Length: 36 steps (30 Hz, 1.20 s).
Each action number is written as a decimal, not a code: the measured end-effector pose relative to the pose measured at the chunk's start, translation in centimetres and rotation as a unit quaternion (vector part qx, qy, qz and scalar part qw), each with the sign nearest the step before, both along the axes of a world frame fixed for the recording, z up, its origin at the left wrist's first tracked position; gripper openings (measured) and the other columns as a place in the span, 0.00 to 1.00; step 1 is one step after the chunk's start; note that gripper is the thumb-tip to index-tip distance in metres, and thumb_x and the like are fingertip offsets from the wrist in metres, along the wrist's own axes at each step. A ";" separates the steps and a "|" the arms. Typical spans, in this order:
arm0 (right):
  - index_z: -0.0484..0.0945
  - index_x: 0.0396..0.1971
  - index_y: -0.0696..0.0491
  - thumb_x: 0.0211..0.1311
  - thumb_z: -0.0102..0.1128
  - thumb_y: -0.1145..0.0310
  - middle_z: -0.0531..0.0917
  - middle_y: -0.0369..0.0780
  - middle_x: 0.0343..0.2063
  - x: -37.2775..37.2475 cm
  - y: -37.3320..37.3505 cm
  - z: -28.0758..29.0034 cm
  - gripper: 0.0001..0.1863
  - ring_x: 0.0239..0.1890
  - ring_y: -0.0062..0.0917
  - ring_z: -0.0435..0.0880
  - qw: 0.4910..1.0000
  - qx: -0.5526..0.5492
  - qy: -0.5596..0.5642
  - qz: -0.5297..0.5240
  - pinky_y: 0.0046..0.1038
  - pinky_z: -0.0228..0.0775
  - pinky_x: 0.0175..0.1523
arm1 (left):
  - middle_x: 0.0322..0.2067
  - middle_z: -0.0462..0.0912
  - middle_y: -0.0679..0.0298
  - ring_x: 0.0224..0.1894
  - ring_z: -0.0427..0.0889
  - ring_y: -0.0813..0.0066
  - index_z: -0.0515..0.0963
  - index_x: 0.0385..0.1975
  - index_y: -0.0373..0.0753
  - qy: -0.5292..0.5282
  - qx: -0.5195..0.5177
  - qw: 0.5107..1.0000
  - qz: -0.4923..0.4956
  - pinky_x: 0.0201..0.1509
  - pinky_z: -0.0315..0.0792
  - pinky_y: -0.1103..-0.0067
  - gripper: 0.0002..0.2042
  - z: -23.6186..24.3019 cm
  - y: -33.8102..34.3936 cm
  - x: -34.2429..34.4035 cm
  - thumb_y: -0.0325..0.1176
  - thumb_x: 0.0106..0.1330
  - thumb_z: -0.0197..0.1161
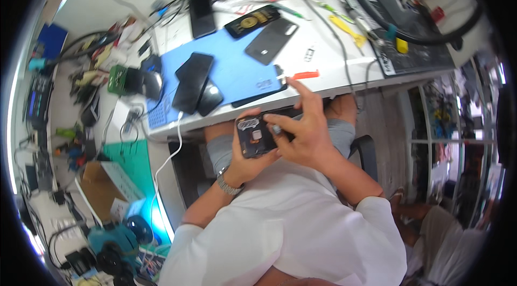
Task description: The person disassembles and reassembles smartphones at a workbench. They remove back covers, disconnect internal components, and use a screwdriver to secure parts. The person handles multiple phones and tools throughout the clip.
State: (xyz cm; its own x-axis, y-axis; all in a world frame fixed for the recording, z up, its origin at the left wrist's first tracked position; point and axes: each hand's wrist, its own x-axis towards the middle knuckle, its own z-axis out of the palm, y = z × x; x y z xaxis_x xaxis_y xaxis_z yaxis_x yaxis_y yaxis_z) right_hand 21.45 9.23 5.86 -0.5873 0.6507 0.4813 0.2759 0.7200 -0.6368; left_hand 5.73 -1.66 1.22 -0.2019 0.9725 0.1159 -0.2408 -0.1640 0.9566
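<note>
My left hand (243,152) holds a black phone (250,143) with its back off, above my lap. The phone's dark inside shows, with a pale square part near its middle and a pale plate near its top. My right hand (307,135) is at the phone's right edge, its thumb close to the top corner. Its index finger stretches toward the table edge, while the other fingers curl around a small grey thing (277,129) that I cannot make out. Part of the phone is hidden behind my right fingers.
A blue mat (237,60) on the white table bears two dark phones (195,73) and a grey back cover (272,41). An orange strip (305,75) and yellow tool (347,30) lie to the right. A white cable (173,151) hangs over the front edge. Another person (441,232) sits at lower right.
</note>
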 end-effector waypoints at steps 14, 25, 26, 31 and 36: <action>0.79 0.51 0.61 0.56 0.54 0.87 0.75 0.52 0.51 -6.8 6.8 -1.9 0.21 0.53 0.49 0.73 0.999 0.011 -0.021 0.034 0.46 0.69 0.60 | 0.60 0.79 0.58 0.63 0.81 0.68 0.58 0.75 0.43 -0.141 0.024 0.978 0.149 0.68 0.79 0.69 0.50 -0.1 -2.3 -5.0 0.12 0.53 0.78; 0.83 0.49 0.60 0.64 0.61 0.83 0.82 0.48 0.50 -10.7 8.6 -3.9 0.14 0.56 0.44 0.81 0.998 0.049 -0.042 0.022 0.40 0.74 0.61 | 0.62 0.78 0.56 0.65 0.80 0.65 0.57 0.76 0.42 -0.215 0.056 0.964 0.146 0.70 0.78 0.67 0.49 -0.2 -3.8 -6.5 0.09 0.53 0.75; 0.83 0.49 0.60 0.66 0.62 0.82 0.83 0.47 0.51 -10.6 8.5 -3.7 0.13 0.55 0.42 0.82 0.997 0.068 -0.029 0.012 0.38 0.74 0.61 | 0.62 0.78 0.56 0.65 0.80 0.65 0.58 0.76 0.41 -0.221 0.053 0.963 0.145 0.69 0.78 0.67 0.49 -0.4 -3.9 -6.4 0.09 0.53 0.75; 0.85 0.49 0.56 0.71 0.67 0.72 0.85 0.45 0.51 -9.0 6.6 -1.6 0.10 0.50 0.35 0.86 0.981 -0.175 0.058 0.060 0.33 0.78 0.54 | 0.58 0.82 0.57 0.62 0.83 0.67 0.68 0.69 0.34 -0.239 -0.028 0.967 0.082 0.64 0.83 0.67 0.37 -1.3 -4.6 -7.2 0.12 0.59 0.73; 0.85 0.53 0.53 0.68 0.72 0.69 0.86 0.41 0.50 -6.9 3.5 -0.7 0.16 0.49 0.28 0.85 0.940 -0.294 0.066 0.159 0.28 0.76 0.50 | 0.55 0.84 0.61 0.60 0.83 0.72 0.74 0.64 0.34 -0.239 -0.094 0.966 0.019 0.63 0.82 0.71 0.29 1.0 -3.2 -6.7 0.17 0.62 0.74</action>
State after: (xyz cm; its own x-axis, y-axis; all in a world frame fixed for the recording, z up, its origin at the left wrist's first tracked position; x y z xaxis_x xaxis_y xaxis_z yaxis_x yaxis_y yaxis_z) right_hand 14.55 12.77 5.11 -0.7570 0.6295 0.1753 -0.0030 0.2649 -0.9643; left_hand -0.98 -4.90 2.23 -0.2245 0.9582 -0.1772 -0.6599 -0.0157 0.7512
